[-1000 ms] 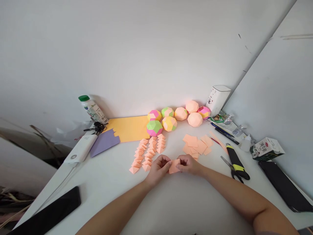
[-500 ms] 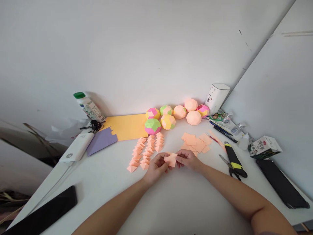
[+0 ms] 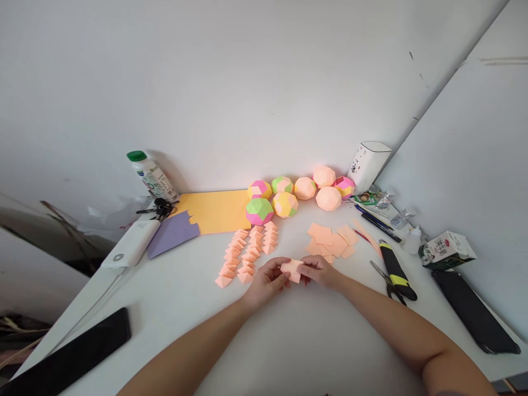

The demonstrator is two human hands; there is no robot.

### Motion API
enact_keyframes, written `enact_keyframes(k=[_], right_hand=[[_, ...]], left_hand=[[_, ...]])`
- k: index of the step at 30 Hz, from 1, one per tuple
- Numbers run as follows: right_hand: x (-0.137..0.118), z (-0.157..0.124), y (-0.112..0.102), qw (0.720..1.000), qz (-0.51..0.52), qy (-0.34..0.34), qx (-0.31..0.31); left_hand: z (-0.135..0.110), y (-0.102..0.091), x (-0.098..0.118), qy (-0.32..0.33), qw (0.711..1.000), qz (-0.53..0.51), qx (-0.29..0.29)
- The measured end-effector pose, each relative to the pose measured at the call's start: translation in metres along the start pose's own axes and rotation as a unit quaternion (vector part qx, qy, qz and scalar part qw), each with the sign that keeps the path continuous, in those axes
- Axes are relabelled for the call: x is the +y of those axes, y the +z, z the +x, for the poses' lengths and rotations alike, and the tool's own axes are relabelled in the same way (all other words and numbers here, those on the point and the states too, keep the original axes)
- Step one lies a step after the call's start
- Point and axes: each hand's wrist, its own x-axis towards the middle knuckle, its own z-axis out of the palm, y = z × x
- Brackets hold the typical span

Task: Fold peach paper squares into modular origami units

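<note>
A small peach paper pentagon [image 3: 292, 270] is pinched between both hands above the table, near the middle. My left hand [image 3: 268, 281] grips its left edge with thumb and fingers. On the opposite edge, my right hand [image 3: 320, 271] has its thumb on top, and the fingers behind are partly hidden. Rows of folded peach paper pieces [image 3: 250, 254] lie just beyond my left hand. Loose flat peach paper pieces [image 3: 331, 240] are spread behind my right hand. Farther back, against the wall, sit several faceted paper balls [image 3: 285, 204] in peach, yellow, green and pink.
Scissors [image 3: 390, 283], a utility knife [image 3: 397, 269], pens [image 3: 377, 224] and a milk carton [image 3: 447, 248] lie to the right, beside a black phone [image 3: 474, 311]. Leftward are yellow card [image 3: 218, 212], purple card [image 3: 173, 235], a bottle [image 3: 154, 176], a white power bank [image 3: 132, 243] and a dark device [image 3: 78, 352].
The paper pentagon has shifted slightly right and turned a little in the fingers. Both hands keep their hold, and the view has moved slightly.
</note>
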Motion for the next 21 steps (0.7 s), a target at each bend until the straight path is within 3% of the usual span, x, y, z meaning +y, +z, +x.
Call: enact_keyframes(k=[5, 11, 21], right_hand=[[0.0010, 0.0005, 0.0013, 1.000, -0.010, -0.005, -0.002], [0.0051, 0.0021, 0.0037, 0.998, 0.021, -0.018, 0.051], [0.0044, 0.0011, 0.0051, 0.998, 0.006, -0.021, 0.060]], left_hand=[[0.0016, -0.0010, -0.0042, -0.002, 1.000, -0.020, -0.006], [0.0019, 0.0000, -0.0037, -0.001, 1.000, -0.022, 0.001], [0.0004, -0.0008, -0.0007, -0.002, 1.000, -0.025, -0.008]])
